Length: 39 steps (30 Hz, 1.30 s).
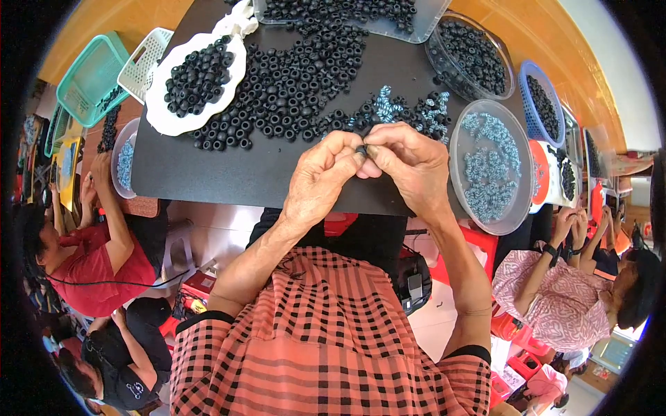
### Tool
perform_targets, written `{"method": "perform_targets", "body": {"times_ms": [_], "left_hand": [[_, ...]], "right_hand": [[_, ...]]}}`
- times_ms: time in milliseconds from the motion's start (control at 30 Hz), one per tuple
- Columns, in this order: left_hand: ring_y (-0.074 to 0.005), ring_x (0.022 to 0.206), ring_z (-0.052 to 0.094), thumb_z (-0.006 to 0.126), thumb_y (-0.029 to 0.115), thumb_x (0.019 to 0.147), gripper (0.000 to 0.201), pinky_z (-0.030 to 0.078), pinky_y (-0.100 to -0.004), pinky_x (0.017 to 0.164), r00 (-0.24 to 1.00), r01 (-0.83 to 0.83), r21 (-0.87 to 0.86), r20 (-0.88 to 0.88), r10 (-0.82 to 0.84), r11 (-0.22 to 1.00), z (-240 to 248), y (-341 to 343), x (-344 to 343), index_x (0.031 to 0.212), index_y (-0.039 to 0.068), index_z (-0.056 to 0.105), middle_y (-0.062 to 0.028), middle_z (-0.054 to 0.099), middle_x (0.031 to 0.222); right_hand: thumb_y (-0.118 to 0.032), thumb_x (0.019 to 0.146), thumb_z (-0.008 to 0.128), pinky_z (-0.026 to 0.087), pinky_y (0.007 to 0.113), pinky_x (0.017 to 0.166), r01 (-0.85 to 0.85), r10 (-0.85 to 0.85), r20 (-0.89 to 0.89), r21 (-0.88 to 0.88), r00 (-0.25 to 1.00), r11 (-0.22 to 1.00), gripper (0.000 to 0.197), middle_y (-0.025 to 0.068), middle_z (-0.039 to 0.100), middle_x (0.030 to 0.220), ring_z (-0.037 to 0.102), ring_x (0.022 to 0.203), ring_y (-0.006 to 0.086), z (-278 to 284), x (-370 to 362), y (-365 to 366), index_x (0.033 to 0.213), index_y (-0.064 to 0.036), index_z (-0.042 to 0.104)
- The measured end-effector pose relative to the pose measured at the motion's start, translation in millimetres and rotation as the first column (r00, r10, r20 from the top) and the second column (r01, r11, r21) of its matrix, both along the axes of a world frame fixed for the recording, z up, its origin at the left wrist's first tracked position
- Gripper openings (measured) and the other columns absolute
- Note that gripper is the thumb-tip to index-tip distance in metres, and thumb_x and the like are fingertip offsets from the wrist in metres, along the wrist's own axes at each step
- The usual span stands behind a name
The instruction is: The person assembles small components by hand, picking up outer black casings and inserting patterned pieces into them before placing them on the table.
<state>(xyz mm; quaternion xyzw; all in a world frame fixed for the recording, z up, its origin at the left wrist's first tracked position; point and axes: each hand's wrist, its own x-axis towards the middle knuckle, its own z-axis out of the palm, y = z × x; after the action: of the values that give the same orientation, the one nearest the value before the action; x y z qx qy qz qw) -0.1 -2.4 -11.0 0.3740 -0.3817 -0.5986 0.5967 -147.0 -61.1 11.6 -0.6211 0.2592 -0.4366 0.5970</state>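
Note:
My left hand and my right hand meet over the near edge of the dark table. Between the left thumb and forefinger sits a small black round part, mostly hidden by the fingers. The right fingers are pinched together right against it; whatever they grip is too small to make out. Just beyond the hands lies a spread of black ring-like parts, with small pale-blue coil springs heaped among them. Beside my right hand stands a round clear tub with more blue springs.
A white scalloped dish of black parts is at the left. Beyond stand a clear bin, a clear round bowl and a blue basket. Other people sit at both sides, including one in a red shirt and one in a patterned top.

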Motion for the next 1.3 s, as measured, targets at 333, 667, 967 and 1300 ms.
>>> {"method": "perform_targets", "body": {"times_ms": [333,667,967,1300], "left_hand": [[-0.0078,0.08,0.058,0.047,0.003,0.094,0.011,0.048,-0.0233,0.077,0.999,-0.048,-0.028,-0.008,0.048,0.998,-2.0,0.3,-2.5,0.1,-0.003,0.054,-0.0035,0.062,0.085],[-0.0063,0.085,0.054,0.051,0.006,0.094,0.014,0.045,-0.0225,0.08,0.999,-0.048,0.013,-0.021,0.048,0.999,-0.7,0.9,0.4,0.104,-0.003,0.056,-0.0012,0.059,0.087],[-0.0116,0.091,0.058,0.051,0.007,0.093,0.019,0.046,-0.0258,0.085,0.979,0.028,0.076,-0.202,-0.012,0.997,-3.7,-1.0,4.9,0.108,-0.002,0.059,-0.0062,0.063,0.1],[-0.0094,0.088,0.056,0.048,0.006,0.093,0.018,0.045,-0.0244,0.082,0.957,0.02,0.105,-0.288,0.011,0.994,1.9,-5.1,5.5,0.105,-0.002,0.059,-0.0048,0.062,0.095]], "right_hand": [[0.007,0.083,0.062,0.051,0.023,0.067,0.148,-0.148,-0.003,-0.041,0.989,0.988,0.015,0.0087,0.063,0.095,0.061,0.073,0.0124,-8.9,8.5,14.0,0.097,0.0026,0.064],[0.006,0.074,0.067,0.051,0.026,0.074,0.165,-0.276,-0.259,-0.38,0.925,0.91,0.033,0.0082,0.062,0.1,0.061,0.082,0.015,0.9,5.7,18.1,0.106,-0.0026,0.065],[0.01,0.065,0.07,0.049,0.028,0.069,0.255,-0.432,-0.234,-0.535,0.871,0.806,0.039,0.0069,0.061,0.097,0.057,0.076,0.0165,-4.9,14.9,22.8,0.102,-0.0041,0.065],[0.0,0.065,0.073,0.041,0.033,0.072,0.359,-0.645,-0.087,-0.771,0.759,0.526,0.03,0.0061,0.062,0.089,0.057,0.082,0.0219,-14.7,35.8,19.7,0.093,-0.0049,0.067]]}}
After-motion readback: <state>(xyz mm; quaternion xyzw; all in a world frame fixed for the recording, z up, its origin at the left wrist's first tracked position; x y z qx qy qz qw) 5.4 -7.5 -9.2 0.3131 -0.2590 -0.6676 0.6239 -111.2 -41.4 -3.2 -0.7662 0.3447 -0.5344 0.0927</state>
